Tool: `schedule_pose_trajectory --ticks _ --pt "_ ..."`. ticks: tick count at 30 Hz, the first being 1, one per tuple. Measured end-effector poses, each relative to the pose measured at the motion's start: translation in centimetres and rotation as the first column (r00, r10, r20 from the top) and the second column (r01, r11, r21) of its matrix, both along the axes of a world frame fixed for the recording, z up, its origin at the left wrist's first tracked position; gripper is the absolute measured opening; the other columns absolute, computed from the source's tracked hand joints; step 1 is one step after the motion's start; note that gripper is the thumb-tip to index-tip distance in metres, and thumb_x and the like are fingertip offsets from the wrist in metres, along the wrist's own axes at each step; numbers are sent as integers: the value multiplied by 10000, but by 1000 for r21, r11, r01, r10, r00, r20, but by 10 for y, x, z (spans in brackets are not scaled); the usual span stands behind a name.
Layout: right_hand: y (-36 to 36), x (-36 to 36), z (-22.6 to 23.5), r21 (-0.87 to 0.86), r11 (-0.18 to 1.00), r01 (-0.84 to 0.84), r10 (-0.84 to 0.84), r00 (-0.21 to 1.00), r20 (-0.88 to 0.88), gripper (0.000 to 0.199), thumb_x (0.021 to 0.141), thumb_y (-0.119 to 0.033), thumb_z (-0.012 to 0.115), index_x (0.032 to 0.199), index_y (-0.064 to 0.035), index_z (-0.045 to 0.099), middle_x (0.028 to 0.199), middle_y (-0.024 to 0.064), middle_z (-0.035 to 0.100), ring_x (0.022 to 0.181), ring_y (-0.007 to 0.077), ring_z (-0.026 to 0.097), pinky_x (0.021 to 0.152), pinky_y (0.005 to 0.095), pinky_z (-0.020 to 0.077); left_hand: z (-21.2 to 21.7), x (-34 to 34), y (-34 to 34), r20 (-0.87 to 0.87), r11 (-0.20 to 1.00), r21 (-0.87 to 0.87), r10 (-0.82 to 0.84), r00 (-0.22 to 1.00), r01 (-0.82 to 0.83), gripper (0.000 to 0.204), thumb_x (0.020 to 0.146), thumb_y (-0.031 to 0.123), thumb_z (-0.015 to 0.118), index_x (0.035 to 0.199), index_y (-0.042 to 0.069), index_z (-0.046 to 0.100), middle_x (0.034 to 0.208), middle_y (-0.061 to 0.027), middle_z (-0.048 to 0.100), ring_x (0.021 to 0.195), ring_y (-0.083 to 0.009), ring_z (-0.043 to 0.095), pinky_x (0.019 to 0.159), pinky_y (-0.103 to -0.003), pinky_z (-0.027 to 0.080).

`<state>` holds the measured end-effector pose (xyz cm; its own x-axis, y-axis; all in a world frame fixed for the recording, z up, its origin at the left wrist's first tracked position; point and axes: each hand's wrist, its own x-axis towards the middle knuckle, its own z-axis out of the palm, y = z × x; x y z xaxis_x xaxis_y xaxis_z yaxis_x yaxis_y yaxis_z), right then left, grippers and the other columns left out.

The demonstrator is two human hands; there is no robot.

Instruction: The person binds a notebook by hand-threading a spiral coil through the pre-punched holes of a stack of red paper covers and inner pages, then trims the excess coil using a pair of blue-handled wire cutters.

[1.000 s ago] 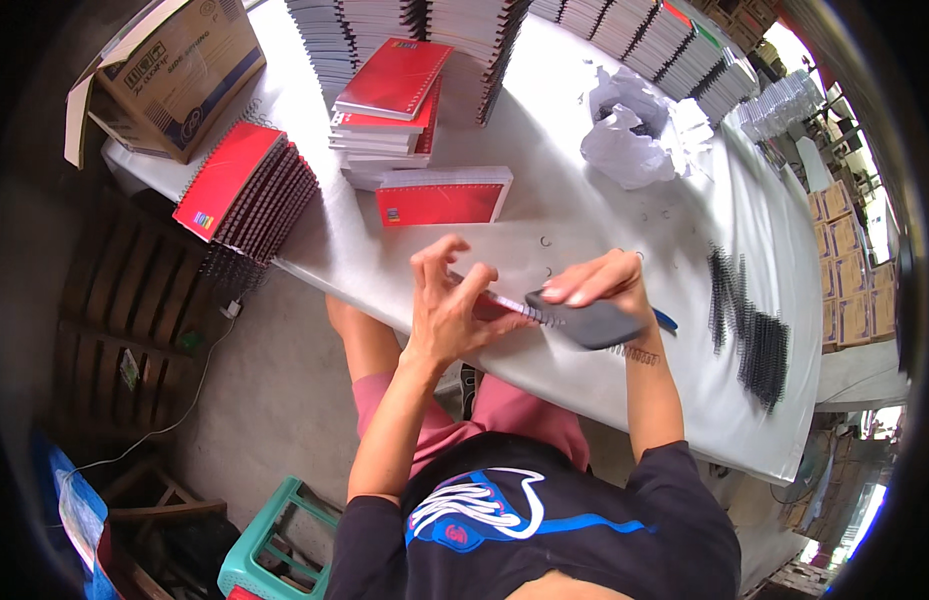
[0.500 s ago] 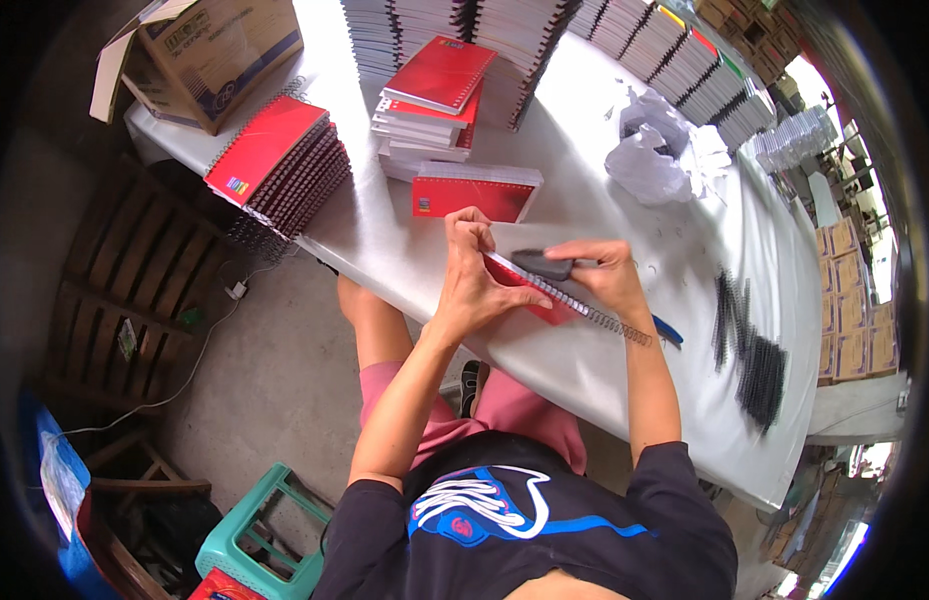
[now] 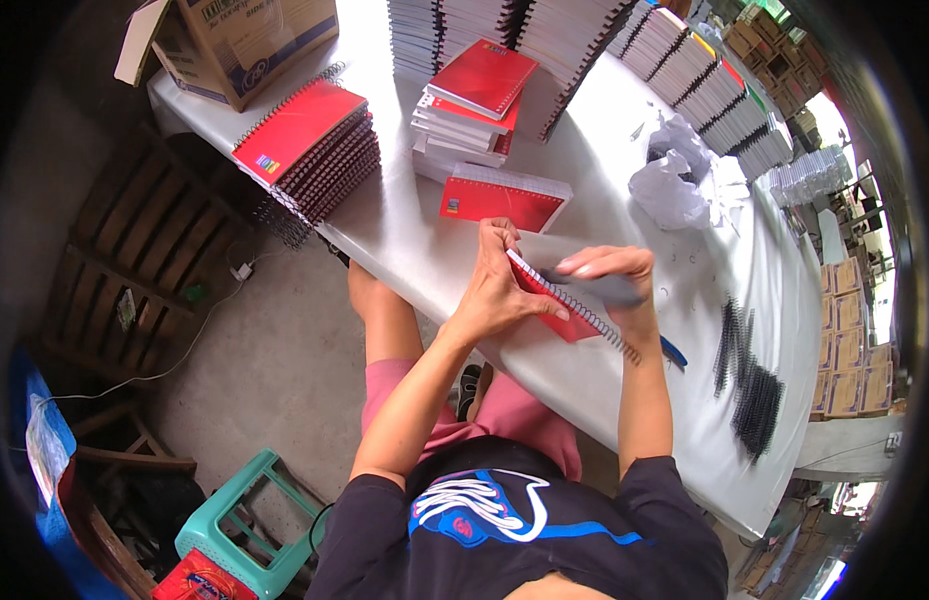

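My left hand (image 3: 496,288) is closed around a red-covered notebook (image 3: 576,323), tilted with its punched edge up. A dark spiral binding coil (image 3: 606,334) runs along that edge and sticks out past the near right end. Over the coil, my right hand (image 3: 624,265) is closed on a dark grey pad-like object (image 3: 612,290), smeared by motion; its exact kind does not show. Just beyond my left hand, a red-covered punched book block (image 3: 509,203) stands on the table. Right of my right wrist lies a blue-handled tool (image 3: 673,351).
Coil-bound red notebooks (image 3: 302,125) are stacked at the left table edge, near a cardboard carton (image 3: 254,50). Behind the work stand a pile of red-covered blocks (image 3: 484,78) and tall bound stacks (image 3: 574,45). A white plastic bag (image 3: 669,192) and loose black coils (image 3: 756,412) lie rightward.
My right hand has shifted the grey object along the coil toward its near right end, and the object is now blurred. The whole view has shifted slightly. My left hand keeps its grip.
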<state>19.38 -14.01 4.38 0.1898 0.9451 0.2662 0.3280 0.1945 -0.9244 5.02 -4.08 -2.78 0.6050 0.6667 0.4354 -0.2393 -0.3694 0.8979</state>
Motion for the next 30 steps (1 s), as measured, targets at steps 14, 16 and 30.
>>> schedule_pose_trajectory --ticks 14,16,30 --pt "-17 13 11 -125 924 361 -337 924 181 349 714 69 552 1008 -44 704 940 128 699 856 167 648 776 282 500 -1 -2 3 76 998 69 -3 997 -2 645 673 219 835 1016 22 327 965 -101 402 883 -211 425 827 -295 395" --pt "-54 39 1 -101 795 598 -498 738 456 388 751 -24 613 1133 -83 654 1066 170 659 1005 248 622 898 346 454 11 -8 4 90 969 -178 -156 984 170 464 738 150 776 960 15 392 945 -85 445 884 -181 452 828 -280 394" --pt "-164 -27 -39 28 563 826 -545 345 764 420 937 -284 506 1323 -117 489 1169 128 480 1097 289 459 950 407 366 12 -14 -11 200 857 -501 -22 980 122 249 764 -24 723 990 1 620 899 -52 624 832 -106 587 763 -227 478"
